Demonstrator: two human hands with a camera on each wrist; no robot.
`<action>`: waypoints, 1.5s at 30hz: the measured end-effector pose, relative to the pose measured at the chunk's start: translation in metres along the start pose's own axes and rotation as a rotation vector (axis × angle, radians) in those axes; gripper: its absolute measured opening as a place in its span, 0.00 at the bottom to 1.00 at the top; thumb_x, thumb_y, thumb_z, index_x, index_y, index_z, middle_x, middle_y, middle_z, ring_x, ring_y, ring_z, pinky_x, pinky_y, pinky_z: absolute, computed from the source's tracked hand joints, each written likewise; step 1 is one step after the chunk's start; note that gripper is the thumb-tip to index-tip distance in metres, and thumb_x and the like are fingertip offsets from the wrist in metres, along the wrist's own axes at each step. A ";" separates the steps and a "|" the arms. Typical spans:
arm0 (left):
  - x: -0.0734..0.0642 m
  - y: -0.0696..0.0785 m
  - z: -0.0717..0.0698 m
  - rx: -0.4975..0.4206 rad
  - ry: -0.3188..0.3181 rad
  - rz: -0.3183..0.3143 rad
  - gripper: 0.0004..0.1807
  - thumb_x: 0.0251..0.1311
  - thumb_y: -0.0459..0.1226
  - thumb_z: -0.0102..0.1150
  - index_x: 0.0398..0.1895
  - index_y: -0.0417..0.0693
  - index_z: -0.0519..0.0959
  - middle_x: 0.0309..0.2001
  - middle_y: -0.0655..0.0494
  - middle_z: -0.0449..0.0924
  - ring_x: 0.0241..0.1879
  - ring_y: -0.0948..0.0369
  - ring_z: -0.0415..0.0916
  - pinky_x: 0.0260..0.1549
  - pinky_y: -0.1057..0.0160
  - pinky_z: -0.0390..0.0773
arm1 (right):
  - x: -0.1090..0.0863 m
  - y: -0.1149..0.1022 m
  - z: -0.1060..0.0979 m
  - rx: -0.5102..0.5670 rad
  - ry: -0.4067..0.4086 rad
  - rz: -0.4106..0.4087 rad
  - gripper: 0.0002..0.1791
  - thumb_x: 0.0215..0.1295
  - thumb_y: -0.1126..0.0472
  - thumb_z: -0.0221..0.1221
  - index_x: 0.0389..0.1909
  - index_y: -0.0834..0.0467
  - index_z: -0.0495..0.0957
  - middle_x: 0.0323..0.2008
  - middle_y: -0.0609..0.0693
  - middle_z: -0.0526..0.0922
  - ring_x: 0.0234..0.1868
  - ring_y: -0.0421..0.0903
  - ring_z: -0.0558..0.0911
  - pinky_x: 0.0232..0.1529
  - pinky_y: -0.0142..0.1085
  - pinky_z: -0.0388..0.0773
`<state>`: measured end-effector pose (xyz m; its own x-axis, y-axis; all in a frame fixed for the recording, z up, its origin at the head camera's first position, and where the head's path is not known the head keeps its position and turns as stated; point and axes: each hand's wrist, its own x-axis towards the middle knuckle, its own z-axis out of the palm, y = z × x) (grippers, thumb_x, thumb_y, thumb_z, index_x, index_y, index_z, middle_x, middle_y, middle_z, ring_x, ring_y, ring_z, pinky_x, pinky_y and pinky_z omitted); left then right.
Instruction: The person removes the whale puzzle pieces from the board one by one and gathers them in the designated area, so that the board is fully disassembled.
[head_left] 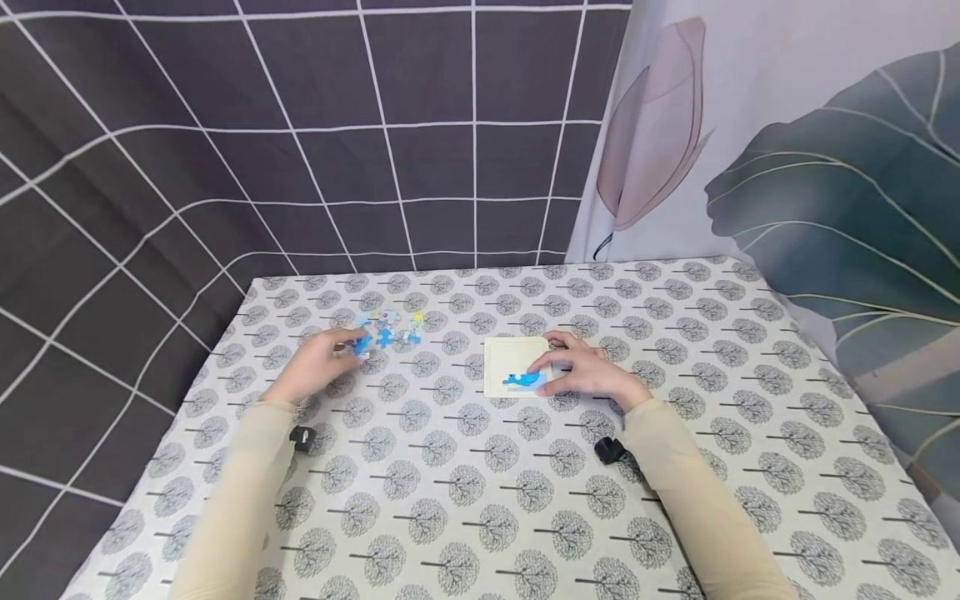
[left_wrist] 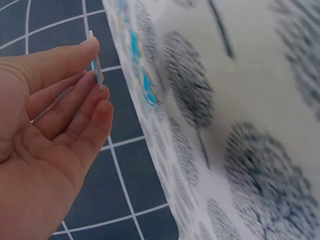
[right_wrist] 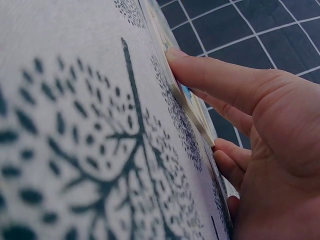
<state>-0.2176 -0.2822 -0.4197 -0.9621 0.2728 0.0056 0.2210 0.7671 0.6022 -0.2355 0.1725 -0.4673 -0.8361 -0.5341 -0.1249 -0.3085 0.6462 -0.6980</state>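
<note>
My left hand [head_left: 318, 364] is at the left of the table, by a group of loose blue jigsaw pieces [head_left: 385, 337]. In the left wrist view, its thumb and fingertips pinch a thin jigsaw piece [left_wrist: 99, 75], seen nearly edge-on. A square cream puzzle board [head_left: 497, 354] lies flat near the table's middle, with a blue picture part [head_left: 521, 379] in its lower right. My right hand [head_left: 588, 372] grips the board's right side. Its thumb is at the near corner, one finger reaches over the blue part, and another touches the far right corner.
A white cloth with grey trees covers the table [head_left: 465, 492]. A dark gridded curtain [head_left: 420, 158] hangs behind and to the left, and a pale curtain with large leaves [head_left: 847, 183] on the right. Black wrist mounts [head_left: 609, 451] sit below both hands.
</note>
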 end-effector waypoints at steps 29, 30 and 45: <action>-0.004 -0.023 0.006 0.006 -0.076 -0.021 0.25 0.61 0.28 0.62 0.63 0.34 0.75 0.65 0.33 0.71 0.67 0.36 0.65 0.68 0.38 0.60 | -0.001 -0.001 0.000 0.000 0.005 0.003 0.20 0.51 0.45 0.74 0.47 0.41 0.86 0.78 0.59 0.52 0.76 0.66 0.50 0.67 0.71 0.36; -0.004 -0.024 0.006 0.002 -0.076 -0.020 0.25 0.61 0.28 0.62 0.63 0.34 0.75 0.65 0.32 0.72 0.67 0.36 0.65 0.68 0.38 0.60 | -0.001 -0.002 0.000 0.001 0.005 0.003 0.20 0.51 0.45 0.74 0.47 0.41 0.86 0.78 0.59 0.52 0.76 0.66 0.50 0.67 0.71 0.36; -0.002 -0.026 0.004 0.013 -0.068 -0.016 0.24 0.59 0.30 0.66 0.60 0.34 0.77 0.54 0.35 0.78 0.52 0.41 0.75 0.57 0.39 0.73 | -0.002 -0.003 0.000 0.007 0.004 0.008 0.20 0.51 0.46 0.73 0.47 0.42 0.86 0.77 0.59 0.52 0.76 0.65 0.49 0.67 0.70 0.37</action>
<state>-0.2211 -0.3008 -0.4383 -0.9526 0.2985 -0.0582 0.2079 0.7788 0.5918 -0.2325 0.1716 -0.4645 -0.8404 -0.5268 -0.1277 -0.2986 0.6465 -0.7020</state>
